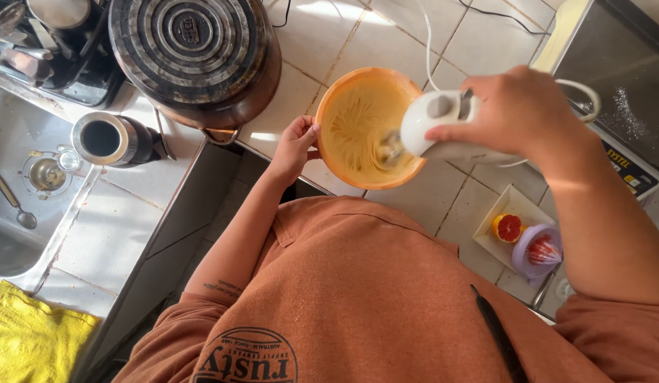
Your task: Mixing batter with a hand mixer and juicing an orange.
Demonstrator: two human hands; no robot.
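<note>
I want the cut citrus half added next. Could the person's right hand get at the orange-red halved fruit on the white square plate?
Probably not yet: the right hand is gripping the white electric hand mixer. Otherwise the halved fruit lies uncovered on the plate below that forearm.

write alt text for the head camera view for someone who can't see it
Seen from above, a person's right hand holds a white electric hand mixer in pale batter inside a round orange bowl, which the left hand grips by the rim on a white tiled counter. A halved grapefruit and a purple juicer sit on a white square plate nearby.
</note>
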